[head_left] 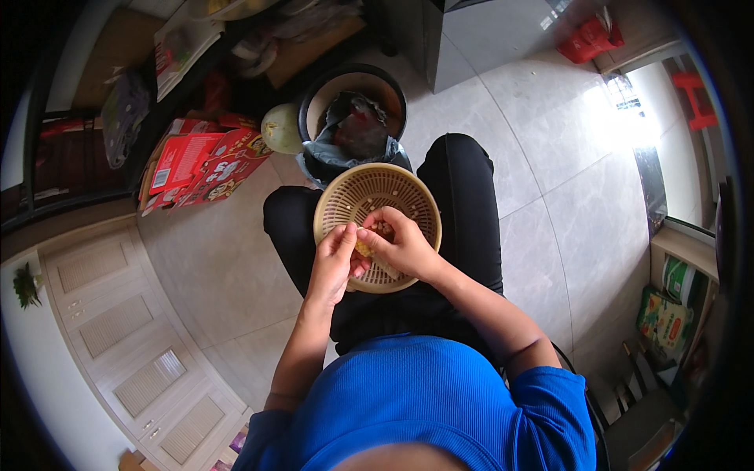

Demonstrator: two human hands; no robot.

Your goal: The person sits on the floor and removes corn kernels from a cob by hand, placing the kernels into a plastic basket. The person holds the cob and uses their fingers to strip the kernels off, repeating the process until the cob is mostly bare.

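Note:
A round tan plastic basket [330, 200] with slotted sides rests on my lap between my knees. Over it, my left hand [336, 263] and my right hand [402, 250] meet with fingers curled around a yellow corn cob [364, 249]. Most of the cob is hidden by my fingers; the thumbs press close together at its upper end. A few pale kernels lie scattered on the basket's floor and far wall, and some reddish-brown bits show beside my right fingers.
Just beyond the basket stands a dark-rimmed bin [308, 98] with a grey bag and dark contents. A pale green round melon [281, 129] and red cardboard boxes [208, 165] sit to its left. Grey cabinets rise ahead; a shelf with packages [666, 318] is at right.

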